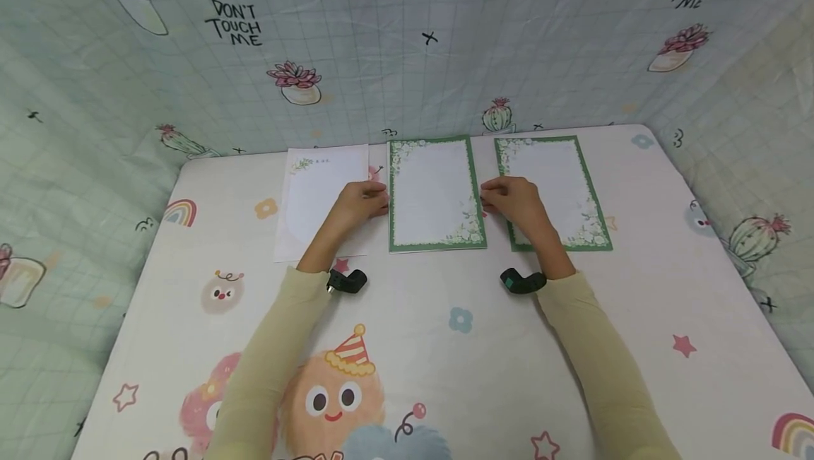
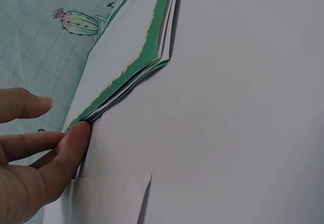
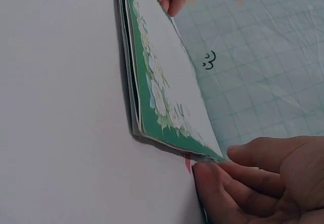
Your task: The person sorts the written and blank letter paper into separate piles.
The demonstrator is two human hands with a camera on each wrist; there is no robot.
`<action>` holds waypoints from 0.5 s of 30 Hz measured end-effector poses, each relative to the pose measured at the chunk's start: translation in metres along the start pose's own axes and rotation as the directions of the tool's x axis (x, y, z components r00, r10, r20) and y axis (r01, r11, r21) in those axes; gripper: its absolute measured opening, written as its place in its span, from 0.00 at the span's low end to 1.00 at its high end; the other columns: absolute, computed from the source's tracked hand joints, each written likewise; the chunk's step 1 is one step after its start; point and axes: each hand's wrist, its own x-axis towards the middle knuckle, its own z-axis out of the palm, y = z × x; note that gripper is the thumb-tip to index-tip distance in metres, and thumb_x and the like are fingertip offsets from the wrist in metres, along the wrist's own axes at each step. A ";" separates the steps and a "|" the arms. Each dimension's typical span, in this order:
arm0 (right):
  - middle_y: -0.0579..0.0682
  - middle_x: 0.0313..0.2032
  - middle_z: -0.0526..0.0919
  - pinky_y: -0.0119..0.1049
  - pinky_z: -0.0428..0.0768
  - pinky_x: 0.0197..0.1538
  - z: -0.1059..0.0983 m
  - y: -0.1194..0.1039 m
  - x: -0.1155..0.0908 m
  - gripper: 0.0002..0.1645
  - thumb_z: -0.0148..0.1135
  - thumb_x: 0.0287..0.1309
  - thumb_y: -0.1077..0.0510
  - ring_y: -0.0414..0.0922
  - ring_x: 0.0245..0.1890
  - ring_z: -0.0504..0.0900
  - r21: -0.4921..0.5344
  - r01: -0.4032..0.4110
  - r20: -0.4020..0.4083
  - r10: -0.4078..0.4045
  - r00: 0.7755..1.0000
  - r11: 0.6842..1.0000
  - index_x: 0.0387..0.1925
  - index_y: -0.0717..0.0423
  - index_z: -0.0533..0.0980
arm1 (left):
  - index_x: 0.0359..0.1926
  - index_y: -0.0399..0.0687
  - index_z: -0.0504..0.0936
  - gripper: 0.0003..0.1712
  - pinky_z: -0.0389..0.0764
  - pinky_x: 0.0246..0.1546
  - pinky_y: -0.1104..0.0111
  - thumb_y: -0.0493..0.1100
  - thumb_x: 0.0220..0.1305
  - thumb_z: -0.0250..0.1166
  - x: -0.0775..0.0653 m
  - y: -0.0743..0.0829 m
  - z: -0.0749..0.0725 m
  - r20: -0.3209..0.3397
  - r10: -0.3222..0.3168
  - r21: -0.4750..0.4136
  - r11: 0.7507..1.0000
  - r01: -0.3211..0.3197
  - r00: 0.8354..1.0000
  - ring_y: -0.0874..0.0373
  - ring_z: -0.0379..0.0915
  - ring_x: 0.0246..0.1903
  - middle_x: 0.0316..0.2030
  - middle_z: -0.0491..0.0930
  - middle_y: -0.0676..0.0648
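Note:
A stack of green-bordered sheets (image 1: 435, 195) lies in the middle near the back of the table, its layered edges showing in both wrist views. My left hand (image 1: 361, 205) is at its left edge; in the left wrist view fingertips (image 2: 78, 133) touch the sheets' side, thumb held apart. On the opposite edge is my right hand (image 1: 516, 200), its fingertips (image 3: 210, 176) right at the corner in the right wrist view. Under my left wrist lies white paper (image 1: 318, 195) with a small leaf print. Another green-bordered sheet (image 1: 550, 170) lies partly beneath my right hand.
A light patterned cloth (image 1: 407, 43) rises behind the table and along both sides. The white tabletop (image 1: 458, 368) carries printed cartoon figures, stars and flowers. Small black devices (image 1: 347, 280) are strapped to both wrists.

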 end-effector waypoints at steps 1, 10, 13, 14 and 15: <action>0.61 0.48 0.87 0.47 0.82 0.56 0.000 0.000 0.000 0.20 0.59 0.74 0.54 0.52 0.45 0.89 -0.007 0.003 0.000 -0.003 1.000 1.000 0.59 0.62 0.79 | 0.64 0.25 0.72 0.22 0.83 0.54 0.63 0.35 0.75 0.59 0.001 0.000 0.000 0.006 0.000 0.016 1.000 0.000 1.000 0.40 0.80 0.55 0.58 0.75 0.31; 0.64 0.53 0.84 0.50 0.83 0.55 0.003 -0.005 0.000 0.22 0.57 0.75 0.57 0.55 0.46 0.88 -0.034 0.019 0.010 -0.019 1.000 0.999 0.64 0.63 0.76 | 0.61 0.35 0.79 0.20 0.79 0.57 0.58 0.42 0.75 0.61 0.001 -0.001 0.003 -0.013 0.000 0.185 0.983 0.002 1.000 0.49 0.79 0.55 0.58 0.79 0.38; 0.63 0.53 0.84 0.51 0.82 0.55 0.004 -0.005 0.000 0.22 0.57 0.75 0.56 0.56 0.47 0.88 -0.051 0.013 0.012 -0.012 1.000 0.999 0.64 0.62 0.76 | 0.62 0.36 0.79 0.20 0.78 0.58 0.57 0.42 0.75 0.60 -0.001 0.000 0.004 -0.009 0.009 0.190 0.982 -0.007 1.000 0.48 0.78 0.56 0.58 0.79 0.38; 0.63 0.53 0.84 0.51 0.82 0.55 0.003 -0.005 0.000 0.23 0.57 0.75 0.56 0.56 0.47 0.88 -0.055 0.013 0.013 -0.012 1.000 0.998 0.64 0.62 0.76 | 0.62 0.35 0.78 0.20 0.78 0.58 0.57 0.42 0.76 0.60 -0.002 0.001 0.004 -0.006 0.008 0.190 0.982 -0.007 1.000 0.48 0.78 0.56 0.59 0.79 0.38; 0.63 0.53 0.84 0.51 0.82 0.55 0.003 -0.006 0.000 0.23 0.57 0.75 0.56 0.56 0.46 0.88 -0.060 0.014 0.013 -0.014 1.000 0.998 0.65 0.63 0.76 | 0.62 0.35 0.78 0.21 0.78 0.58 0.57 0.42 0.76 0.60 -0.002 0.001 0.005 -0.005 0.009 0.188 0.982 -0.008 1.000 0.48 0.78 0.57 0.59 0.79 0.38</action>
